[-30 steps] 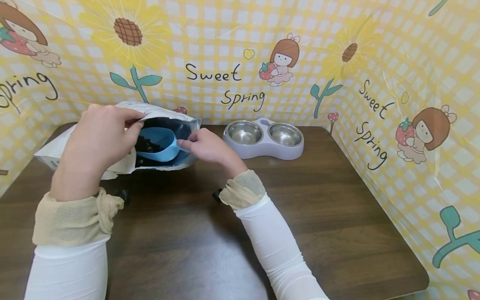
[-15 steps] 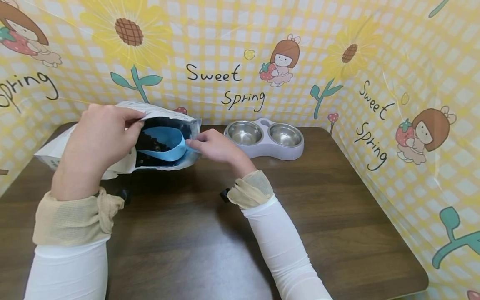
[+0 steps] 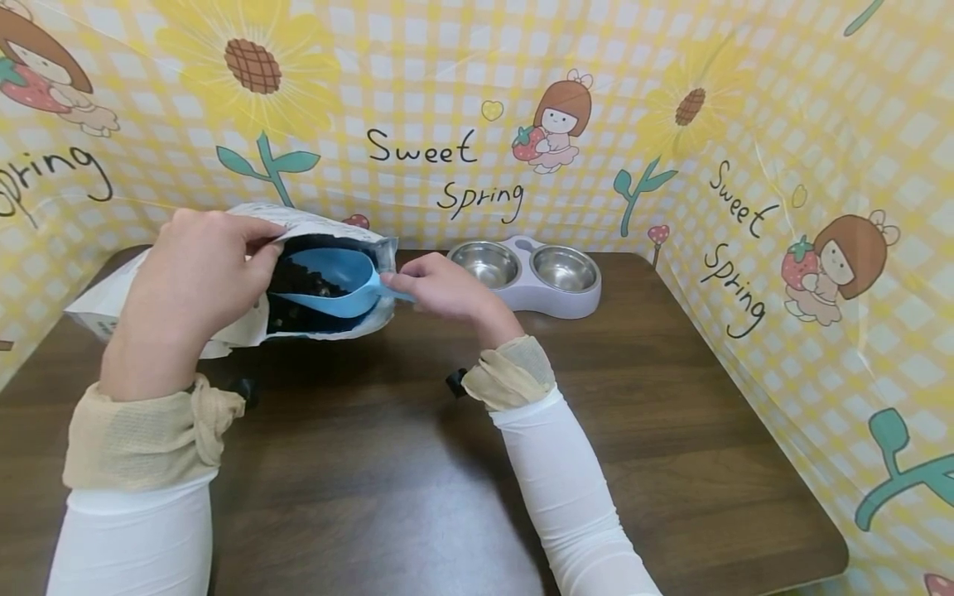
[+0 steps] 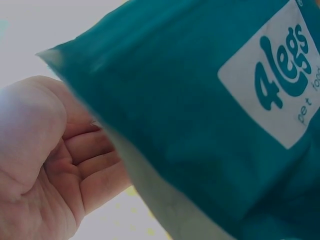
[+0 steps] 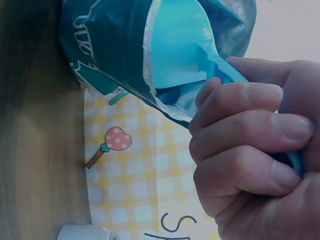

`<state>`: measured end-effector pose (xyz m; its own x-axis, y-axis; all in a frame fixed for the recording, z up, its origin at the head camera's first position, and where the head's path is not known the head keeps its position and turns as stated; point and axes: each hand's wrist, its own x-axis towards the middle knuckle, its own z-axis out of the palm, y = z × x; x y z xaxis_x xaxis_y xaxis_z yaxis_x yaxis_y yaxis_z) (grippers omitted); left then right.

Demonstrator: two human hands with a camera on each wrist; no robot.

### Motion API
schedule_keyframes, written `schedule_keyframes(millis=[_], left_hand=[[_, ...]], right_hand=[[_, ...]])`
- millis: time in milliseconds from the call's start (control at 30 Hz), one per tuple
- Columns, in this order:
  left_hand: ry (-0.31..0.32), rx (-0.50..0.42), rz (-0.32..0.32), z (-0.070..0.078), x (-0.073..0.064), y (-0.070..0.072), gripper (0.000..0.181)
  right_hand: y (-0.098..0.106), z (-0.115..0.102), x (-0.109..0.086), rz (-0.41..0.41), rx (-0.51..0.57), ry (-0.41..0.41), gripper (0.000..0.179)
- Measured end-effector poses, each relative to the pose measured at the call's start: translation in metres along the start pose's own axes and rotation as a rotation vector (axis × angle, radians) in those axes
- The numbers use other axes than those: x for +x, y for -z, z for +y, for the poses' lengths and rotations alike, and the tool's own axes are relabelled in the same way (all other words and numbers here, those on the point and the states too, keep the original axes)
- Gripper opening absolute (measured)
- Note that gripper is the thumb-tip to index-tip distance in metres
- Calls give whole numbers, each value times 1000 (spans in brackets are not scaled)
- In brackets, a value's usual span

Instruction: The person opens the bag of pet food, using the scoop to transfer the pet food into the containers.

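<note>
A pet food bag [image 4: 165, 100], teal with a "4 legs pet food" label in the left wrist view, lies tipped on its side with its mouth facing right. My left hand [image 3: 190, 285] pinches the upper edge of that mouth between thumb and fingers. In my right hand [image 3: 447, 290] is the handle of a light blue scoop [image 3: 350, 302], fingers curled round it in the right wrist view. Dark kibble [image 3: 313, 281] fills part of the scoop, which sits within the bag's mouth. More dark pieces show below it inside the bag.
Behind my right hand stands a pale lilac double pet bowl [image 3: 570, 305] with two steel dishes, near the table's back edge. The brown wooden table [image 3: 387, 463] meets a yellow checked cloth wall [image 3: 440, 74] at the back and right.
My right hand has drawn the scoop to the right, toward the bag's opening, so more of the kibble in it shows. The left hand stays in place on the bag.
</note>
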<state>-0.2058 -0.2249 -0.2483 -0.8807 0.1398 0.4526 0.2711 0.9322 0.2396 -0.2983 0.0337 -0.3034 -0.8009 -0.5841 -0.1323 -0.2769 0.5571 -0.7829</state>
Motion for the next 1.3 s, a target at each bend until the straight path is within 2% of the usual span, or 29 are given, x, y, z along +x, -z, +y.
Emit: schedule_keyframes(millis=[300, 567, 1033, 1300], left_hand=[[16, -8, 49, 1, -1, -1, 30], [27, -15, 94, 1, -2, 0, 30], [22, -18, 96, 1, -1, -1, 29], [34, -25, 90, 0, -1, -1, 30]], right_hand=[[19, 3, -13, -25, 63, -16, 41], [38, 14, -24, -65, 130, 18, 39], [77, 36, -57, -67, 204, -3, 38], [93, 51, -69, -16, 212, -35, 37]])
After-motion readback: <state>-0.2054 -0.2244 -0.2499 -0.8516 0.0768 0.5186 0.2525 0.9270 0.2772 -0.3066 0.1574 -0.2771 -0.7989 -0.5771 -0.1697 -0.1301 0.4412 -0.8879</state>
